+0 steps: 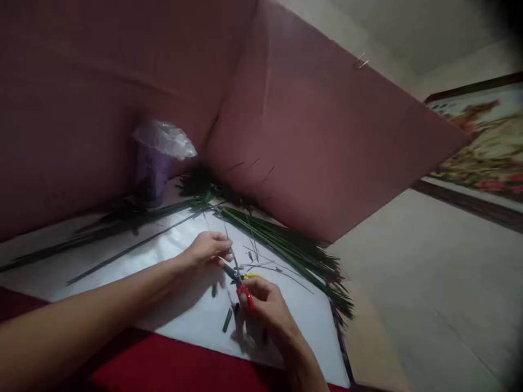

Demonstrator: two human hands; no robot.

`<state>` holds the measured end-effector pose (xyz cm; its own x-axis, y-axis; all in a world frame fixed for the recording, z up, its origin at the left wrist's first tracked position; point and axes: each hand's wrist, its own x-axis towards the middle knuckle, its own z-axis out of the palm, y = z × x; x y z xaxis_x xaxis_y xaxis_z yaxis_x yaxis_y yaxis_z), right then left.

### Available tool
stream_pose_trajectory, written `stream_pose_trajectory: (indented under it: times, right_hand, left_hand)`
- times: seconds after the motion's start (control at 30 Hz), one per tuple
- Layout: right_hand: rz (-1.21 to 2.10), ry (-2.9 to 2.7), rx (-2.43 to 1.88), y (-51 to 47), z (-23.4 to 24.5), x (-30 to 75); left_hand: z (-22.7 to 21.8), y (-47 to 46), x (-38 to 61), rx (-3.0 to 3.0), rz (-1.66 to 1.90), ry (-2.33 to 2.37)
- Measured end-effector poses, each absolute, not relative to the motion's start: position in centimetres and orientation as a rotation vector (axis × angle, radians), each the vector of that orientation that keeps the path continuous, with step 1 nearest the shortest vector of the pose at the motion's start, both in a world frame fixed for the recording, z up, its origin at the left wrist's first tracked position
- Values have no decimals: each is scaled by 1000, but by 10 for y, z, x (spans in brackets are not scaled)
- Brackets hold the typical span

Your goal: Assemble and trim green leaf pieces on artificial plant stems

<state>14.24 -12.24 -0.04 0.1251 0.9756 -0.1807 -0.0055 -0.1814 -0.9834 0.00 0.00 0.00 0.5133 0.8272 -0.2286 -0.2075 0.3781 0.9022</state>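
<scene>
Just left of the lower centre, the left hand [210,246] pinches a thin stem [234,259] between thumb and fingertips, the stem running down to the shears [240,284] at lower centre, their handles gripped in the right hand's [267,305] curled fingers.

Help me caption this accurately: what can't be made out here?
All head view:
Inside of the purple container: hidden by the plastic bag on top.
Whether the cutters in the right hand touch the thin stem: too small and blurred.
Far end of the framed picture: cut off by the right edge.
</scene>
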Motion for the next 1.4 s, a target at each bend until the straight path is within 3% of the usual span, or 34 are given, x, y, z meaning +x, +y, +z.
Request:
stream_pose_trajectory:
  times: [1.4]
  right_hand:
    - [1315, -979, -1365, -121, -4, 143]
  left_hand:
    - [3, -3, 3, 931, 734, 731]
